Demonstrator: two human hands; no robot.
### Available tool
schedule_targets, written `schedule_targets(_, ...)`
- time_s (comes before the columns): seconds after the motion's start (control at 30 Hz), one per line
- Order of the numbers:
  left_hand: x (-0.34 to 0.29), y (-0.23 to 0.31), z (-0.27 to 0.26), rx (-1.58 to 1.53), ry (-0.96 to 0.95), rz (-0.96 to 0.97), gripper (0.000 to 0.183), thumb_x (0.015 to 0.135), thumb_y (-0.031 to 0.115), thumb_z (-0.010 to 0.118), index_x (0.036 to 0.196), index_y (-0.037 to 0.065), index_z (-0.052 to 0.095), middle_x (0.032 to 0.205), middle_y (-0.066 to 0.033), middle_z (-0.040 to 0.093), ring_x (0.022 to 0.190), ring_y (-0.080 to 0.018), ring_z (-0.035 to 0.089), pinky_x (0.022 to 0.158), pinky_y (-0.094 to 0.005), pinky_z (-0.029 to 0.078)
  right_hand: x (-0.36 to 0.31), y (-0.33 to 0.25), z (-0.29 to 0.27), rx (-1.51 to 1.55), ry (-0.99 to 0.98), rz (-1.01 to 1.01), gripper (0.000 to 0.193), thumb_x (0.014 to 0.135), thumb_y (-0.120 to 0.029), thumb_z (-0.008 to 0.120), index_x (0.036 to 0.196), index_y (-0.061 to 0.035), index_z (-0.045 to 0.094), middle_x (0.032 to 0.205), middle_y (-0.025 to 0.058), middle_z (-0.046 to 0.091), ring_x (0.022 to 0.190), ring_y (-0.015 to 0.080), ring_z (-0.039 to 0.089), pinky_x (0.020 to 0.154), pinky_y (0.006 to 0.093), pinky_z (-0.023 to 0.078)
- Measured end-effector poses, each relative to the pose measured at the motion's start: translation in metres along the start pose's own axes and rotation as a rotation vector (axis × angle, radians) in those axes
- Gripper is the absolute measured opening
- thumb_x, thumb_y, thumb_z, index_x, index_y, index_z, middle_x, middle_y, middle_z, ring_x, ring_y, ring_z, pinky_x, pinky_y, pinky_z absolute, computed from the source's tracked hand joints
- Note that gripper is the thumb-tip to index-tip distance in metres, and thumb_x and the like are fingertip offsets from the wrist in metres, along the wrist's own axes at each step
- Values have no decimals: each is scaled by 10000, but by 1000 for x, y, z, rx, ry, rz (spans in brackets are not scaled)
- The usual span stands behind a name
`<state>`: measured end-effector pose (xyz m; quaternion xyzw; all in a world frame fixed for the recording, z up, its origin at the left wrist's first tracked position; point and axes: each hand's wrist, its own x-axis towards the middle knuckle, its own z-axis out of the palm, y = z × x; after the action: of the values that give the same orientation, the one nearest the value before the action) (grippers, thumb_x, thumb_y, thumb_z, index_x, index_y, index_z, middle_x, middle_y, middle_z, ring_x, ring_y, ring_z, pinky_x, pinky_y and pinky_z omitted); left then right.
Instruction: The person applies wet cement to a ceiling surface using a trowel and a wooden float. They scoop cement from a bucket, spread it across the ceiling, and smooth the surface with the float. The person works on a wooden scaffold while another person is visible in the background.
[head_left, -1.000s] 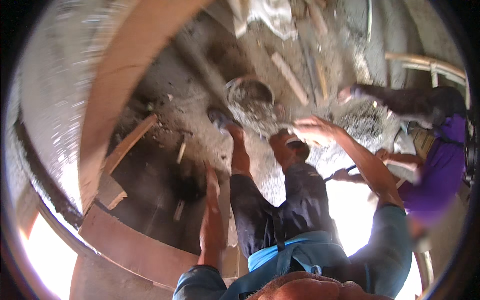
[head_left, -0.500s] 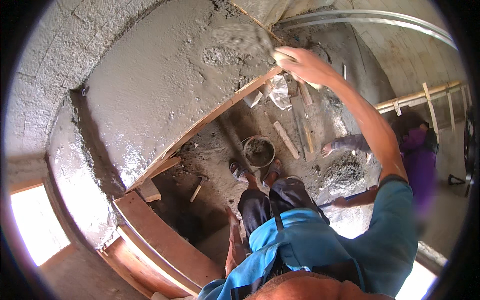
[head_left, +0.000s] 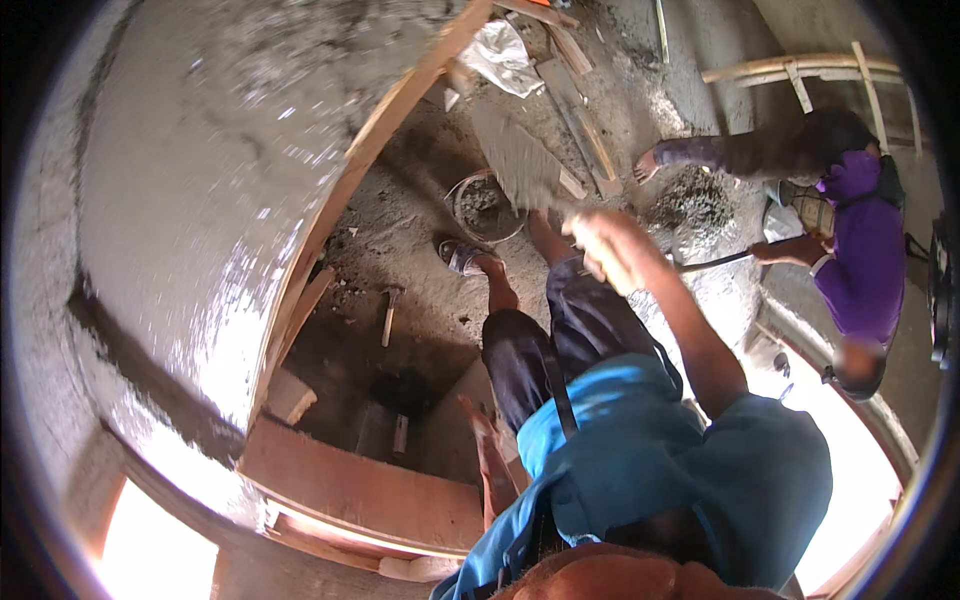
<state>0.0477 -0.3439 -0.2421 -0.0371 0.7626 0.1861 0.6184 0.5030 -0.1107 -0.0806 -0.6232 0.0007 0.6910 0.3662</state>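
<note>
My right hand (head_left: 618,250) grips the pale handle of a trowel (head_left: 510,155). Its broad grey blade, coated with mortar, is above the floor beside a round bucket (head_left: 484,207) and overlaps the bucket's right edge in view. Wet grey mortar lies inside the bucket, which stands by my feet. Low beside my left leg hangs my left hand (head_left: 476,420), seen edge-on with its fingers stretched and nothing visible in them. To the left spreads a wet, smoothed mortar surface (head_left: 190,190), edged by a wooden board (head_left: 335,200).
A hammer (head_left: 390,315) lies on the floor near a reddish wooden panel (head_left: 360,480). Wood strips (head_left: 580,125) and a white sack (head_left: 500,58) lie ahead. At right, a co-worker in purple (head_left: 865,245) bends with a long-handled tool beside a mortar heap (head_left: 695,200).
My right hand has drawn the trowel back from the mortar surface, down and toward me, over the bucket area. The view has shifted, and the co-worker shows more fully.
</note>
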Motion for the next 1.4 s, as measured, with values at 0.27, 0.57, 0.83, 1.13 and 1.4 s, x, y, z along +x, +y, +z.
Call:
schedule_targets(0.27,-73,-40,-29,341,165,-219,896,959,725,464,1618,159,243,1633,-96,302,1473,-259,345,1189,-470,274,249,201,-105,-565,-43,183,298,1008,-308,489,1024,-55,647,809,99,602,687,231,596,558,404,485)
schedule_targets(0.57,-169,-13,-11,507,453,-295,862,977,697,461,1613,153,254,1623,-101,317,1464,-264,359,1191,-473,275,508,218,-287,-1080,957,-35,471,966,-391,555,1279,-47,630,1321,270,603,1269,419,549,1057,575,420)
schedule_targets(0.83,-50,38,91,447,360,-53,833,993,673,458,1609,147,264,1615,-106,330,1457,-268,371,1193,-475,277,617,202,-513,-1190,444,16,593,809,-488,794,1165,-28,683,1058,227,726,958,359,711,801,479,565)
schedule_targets(1.13,-102,254,266,-443,-131,493,585,1085,435,408,1520,44,387,1538,-121,464,1452,-279,397,1230,-504,273,336,71,-331,-466,537,-135,432,900,-419,611,967,6,636,808,153,627,744,266,610,665,452,464)
schedule_targets(1.4,-149,330,240,-1031,-873,401,754,961,384,660,1538,17,344,1647,-221,248,1547,-332,212,1278,-519,168,-17,-112,-129,-455,566,-487,543,991,-410,656,1393,-78,500,871,46,571,565,106,498,478,269,419)
